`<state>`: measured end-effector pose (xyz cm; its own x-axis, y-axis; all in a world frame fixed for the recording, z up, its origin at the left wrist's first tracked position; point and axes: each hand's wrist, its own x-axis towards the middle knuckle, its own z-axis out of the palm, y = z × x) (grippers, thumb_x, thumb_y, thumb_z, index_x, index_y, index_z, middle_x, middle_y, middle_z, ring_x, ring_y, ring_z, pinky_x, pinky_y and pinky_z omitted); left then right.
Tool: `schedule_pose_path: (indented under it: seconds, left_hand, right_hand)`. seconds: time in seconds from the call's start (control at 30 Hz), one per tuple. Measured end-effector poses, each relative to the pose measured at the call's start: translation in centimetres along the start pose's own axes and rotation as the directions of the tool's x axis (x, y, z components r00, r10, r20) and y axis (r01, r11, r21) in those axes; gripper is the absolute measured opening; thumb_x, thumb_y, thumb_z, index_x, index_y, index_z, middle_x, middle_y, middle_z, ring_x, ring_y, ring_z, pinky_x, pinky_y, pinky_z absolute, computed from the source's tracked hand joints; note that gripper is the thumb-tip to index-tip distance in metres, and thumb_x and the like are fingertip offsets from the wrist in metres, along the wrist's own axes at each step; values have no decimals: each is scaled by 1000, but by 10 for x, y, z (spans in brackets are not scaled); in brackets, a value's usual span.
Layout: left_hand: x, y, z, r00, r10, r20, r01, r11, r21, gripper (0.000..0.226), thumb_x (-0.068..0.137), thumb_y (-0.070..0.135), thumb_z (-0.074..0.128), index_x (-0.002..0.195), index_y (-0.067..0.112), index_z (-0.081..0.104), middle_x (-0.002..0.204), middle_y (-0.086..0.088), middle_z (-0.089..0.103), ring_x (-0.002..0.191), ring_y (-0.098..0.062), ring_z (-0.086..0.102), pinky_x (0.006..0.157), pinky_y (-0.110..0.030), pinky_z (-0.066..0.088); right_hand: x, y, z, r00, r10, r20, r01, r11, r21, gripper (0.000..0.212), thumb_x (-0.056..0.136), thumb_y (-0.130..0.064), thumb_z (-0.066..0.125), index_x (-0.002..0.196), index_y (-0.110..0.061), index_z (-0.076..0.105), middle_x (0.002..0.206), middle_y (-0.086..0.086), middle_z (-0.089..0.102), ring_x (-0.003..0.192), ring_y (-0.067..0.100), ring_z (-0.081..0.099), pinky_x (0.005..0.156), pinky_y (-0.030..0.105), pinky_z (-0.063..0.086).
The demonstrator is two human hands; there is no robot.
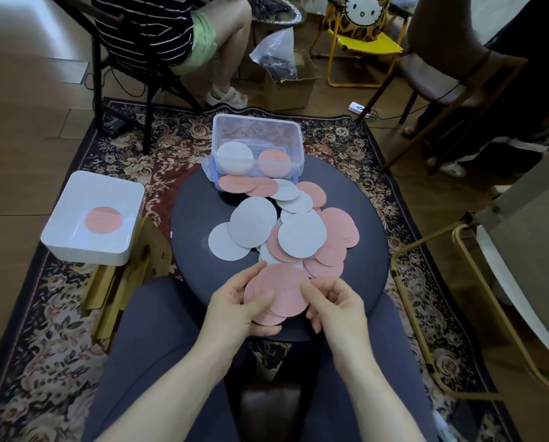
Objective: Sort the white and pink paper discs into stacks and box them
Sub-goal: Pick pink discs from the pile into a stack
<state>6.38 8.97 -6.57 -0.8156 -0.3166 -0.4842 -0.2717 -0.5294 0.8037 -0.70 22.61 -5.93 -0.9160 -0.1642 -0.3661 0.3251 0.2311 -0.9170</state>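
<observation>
Left hand point(234, 306) curled around a fanned bunch of pink discs point(278, 293), thumb on top, fingers beneath the lower edge. Right hand point(333, 303) pinches the bunch's right edge between thumb and fingertips. Bunch held low over the near rim of the round dark table point(190, 224), just above the person's lap.

Beyond the hands, a loose pile point(285, 228) of white and pink discs spread across the table, overlapping, colours mixed; white ones mostly centre and left, pink ones to the right and near side. Some pink discs at the far end of the pile lie against the clear box.

Clear box point(257, 148) stands at the table's far edge. Inside it: a white stack point(234, 157) on the left, a pink stack point(274, 162) on the right, side by side.

White tray point(94, 218) to the left, off the table, resting on a wooden stand point(132, 275); one pink disc point(103, 219) lies flat in its middle.

Patterned rug point(346, 145) under everything. A second person point(183, 36) sits on a chair at the far left.
</observation>
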Motion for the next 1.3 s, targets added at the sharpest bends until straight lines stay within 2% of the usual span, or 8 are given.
schedule_pose_path:
  seconds: [0.23, 0.37, 0.5, 0.73, 0.87, 1.0, 1.13, 1.3]
  left_hand:
    - [1, -1, 0, 1000, -4, -21, 4, 1000, -15, 43, 85, -5, 64, 111, 30, 64, 109, -3, 68, 84, -25, 71, 58, -34, 60]
    - [2, 1, 0, 1000, -20, -19, 20, 1000, -11, 45, 86, -5, 64, 118, 26, 62, 109, -2, 68, 74, -19, 72, 59, -36, 61]
    - [2, 1, -1, 999, -23, -24, 22, 1000, -9, 45, 85, -4, 65, 119, 26, 62, 110, -5, 67, 71, -18, 72, 60, -38, 61]
    - [2, 2, 0, 1000, -22, -21, 22, 1000, -13, 42, 85, -4, 65, 113, 28, 63, 107, -2, 68, 72, -20, 72, 58, -36, 61]
    - [2, 3, 0, 1000, -23, -20, 22, 1000, -18, 44, 85, -5, 64, 118, 25, 62, 109, -5, 67, 70, -18, 72, 57, -36, 61]
    - [2, 2, 0, 999, -23, -27, 23, 1000, -13, 47, 85, -5, 64, 122, 23, 60, 110, -6, 67, 70, -19, 72, 56, -35, 60]
    - [3, 1, -1, 999, -32, -29, 32, 999, 0, 46, 85, -4, 65, 124, 20, 59, 113, -9, 67, 79, -23, 72, 58, -36, 60]
    - [3, 1, -1, 999, -24, -32, 24, 1000, 3, 40, 85, -2, 66, 114, 25, 63, 111, -8, 68, 85, -26, 71, 61, -37, 60]
  right_hand:
    - [38, -9, -21, 932, -336, -135, 238, 849, -473, 14, 87, -29, 66, 101, -29, 64, 102, -5, 58, 72, 1, 51, 68, 19, 40]
    - [66, -21, -33, 966, -258, -13, 181, 713, -677, 60, 78, -46, 73, 130, -25, 51, 114, -8, 39, 90, 5, 48, 75, 28, 38]
    - [76, -21, -33, 976, -214, 28, 164, 653, -739, 77, 71, -56, 73, 135, -25, 44, 116, -6, 37, 99, 12, 52, 80, 34, 43]
    - [75, -17, -31, 973, -216, -87, 124, 798, -589, 65, 70, -36, 81, 120, -19, 43, 111, -7, 47, 96, 12, 49, 80, 34, 42]
    - [78, -14, -35, 969, -198, -150, 111, 884, -453, 39, 82, -19, 72, 111, -17, 46, 90, -7, 54, 89, 19, 54, 75, 31, 40]
    - [78, -9, -43, 970, -153, -189, 83, 939, -334, 23, 87, -16, 63, 106, -18, 50, 98, 4, 62, 82, 21, 58, 77, 38, 47]
    - [69, -9, -47, 969, -85, -234, 80, 996, -30, 15, 93, -9, 57, 106, -14, 54, 87, 3, 60, 51, 5, 45, 48, 17, 39]
    - [43, -15, -33, 993, -93, -69, 97, 994, 55, 9, 92, -8, 59, 95, -16, 61, 70, -6, 59, 46, 2, 40, 45, 13, 35]
